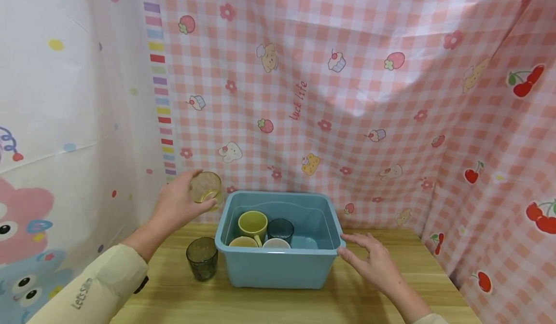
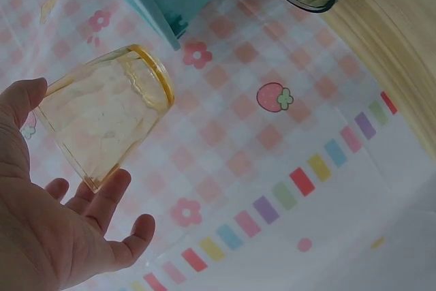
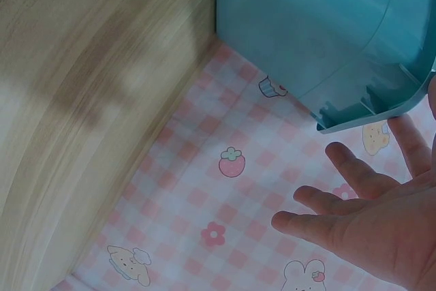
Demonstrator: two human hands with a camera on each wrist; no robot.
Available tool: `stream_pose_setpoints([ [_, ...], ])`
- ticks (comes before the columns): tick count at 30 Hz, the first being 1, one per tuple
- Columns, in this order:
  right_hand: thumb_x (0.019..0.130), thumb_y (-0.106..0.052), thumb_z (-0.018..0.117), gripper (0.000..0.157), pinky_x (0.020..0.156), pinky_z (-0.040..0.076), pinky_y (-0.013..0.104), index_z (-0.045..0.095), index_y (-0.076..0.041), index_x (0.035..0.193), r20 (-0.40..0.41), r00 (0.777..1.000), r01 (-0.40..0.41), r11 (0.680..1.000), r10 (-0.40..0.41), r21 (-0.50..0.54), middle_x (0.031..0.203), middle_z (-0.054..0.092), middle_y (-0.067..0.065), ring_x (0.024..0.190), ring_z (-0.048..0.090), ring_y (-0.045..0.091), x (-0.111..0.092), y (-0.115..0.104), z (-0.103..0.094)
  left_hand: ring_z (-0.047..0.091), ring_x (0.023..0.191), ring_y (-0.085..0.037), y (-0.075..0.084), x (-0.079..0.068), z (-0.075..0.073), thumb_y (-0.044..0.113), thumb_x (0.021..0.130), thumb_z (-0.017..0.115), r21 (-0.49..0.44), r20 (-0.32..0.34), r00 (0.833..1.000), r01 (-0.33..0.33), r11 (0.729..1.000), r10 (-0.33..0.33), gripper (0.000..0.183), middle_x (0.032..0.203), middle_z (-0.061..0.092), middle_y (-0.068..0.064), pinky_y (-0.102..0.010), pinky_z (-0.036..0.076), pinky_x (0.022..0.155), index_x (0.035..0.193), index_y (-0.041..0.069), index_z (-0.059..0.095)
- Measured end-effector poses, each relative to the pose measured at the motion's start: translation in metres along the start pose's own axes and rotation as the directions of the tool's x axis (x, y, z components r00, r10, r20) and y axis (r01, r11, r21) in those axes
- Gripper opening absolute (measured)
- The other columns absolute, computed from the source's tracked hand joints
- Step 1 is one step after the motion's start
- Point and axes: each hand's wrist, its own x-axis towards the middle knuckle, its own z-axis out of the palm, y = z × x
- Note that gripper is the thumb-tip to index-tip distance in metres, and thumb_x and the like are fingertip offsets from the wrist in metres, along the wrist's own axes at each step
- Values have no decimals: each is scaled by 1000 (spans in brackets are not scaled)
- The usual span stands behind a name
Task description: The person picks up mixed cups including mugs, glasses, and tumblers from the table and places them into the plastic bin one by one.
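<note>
The left hand (image 1: 179, 204) pinches a clear amber glass (image 1: 205, 185) between thumb and fingers across one end, likely for a secure hold, raised beside a blue bin (image 1: 280, 270). The right hand (image 1: 374, 260), fingers spread, touches the bin's right rim, seemingly to steady it. Inside, perhaps so the walls contain them, sit a yellow mug (image 1: 252, 221), dark glass (image 1: 281, 229), tan cup (image 1: 243, 242) and white cup (image 1: 276, 243). A smoky tumbler (image 1: 202, 261) stands left of the bin on the wooden table (image 1: 182, 304).

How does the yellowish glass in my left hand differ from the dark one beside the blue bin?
The yellowish glass is pale; the dark glass is smoky brown. The yellowish glass is held up by your left hand; the dark glass stands on the table. Both are see-through tumblers.
</note>
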Motion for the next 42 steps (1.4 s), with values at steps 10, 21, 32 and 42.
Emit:
stream_pose_setpoints([
  [10, 100, -40, 77, 44, 116, 36, 78, 75, -14, 135, -16, 1000, 22, 1000, -22, 2, 142, 70, 21, 146, 47, 59, -1, -2, -2, 67, 124, -45, 14, 3, 4, 39, 89, 86, -37, -10, 1000, -23, 999, 23, 87, 151, 60, -24, -64, 58, 98, 158, 4, 46],
  [21, 100, -40, 76, 44, 116, 36, 79, 75, -15, 136, -5, 1000, 5, 1000, -5, 7, 143, 69, 21, 147, 45, 60, -1, -2, -3, 69, 116, -41, 28, 9, 10, 37, 87, 88, -41, -27, 998, -62, 997, 60, 86, 140, 67, -22, -59, 61, 91, 157, 7, 49],
  [32, 99, -41, 77, 45, 117, 36, 78, 75, -15, 135, -15, 1000, 21, 1000, -21, 4, 142, 70, 20, 146, 48, 58, -1, 1, -1, 70, 118, -40, 42, 14, 18, 41, 87, 88, -50, 7, 999, -45, 998, 45, 88, 143, 67, -20, -58, 62, 91, 159, 11, 46],
  [42, 100, -41, 77, 44, 118, 37, 75, 75, -16, 136, -12, 1000, 18, 1000, -18, 3, 142, 71, 18, 146, 48, 57, 0, 0, -1, 70, 114, -36, 58, 18, 27, 38, 85, 91, -108, -1, 996, -88, 990, 89, 86, 135, 71, -16, -54, 61, 87, 157, 19, 49],
])
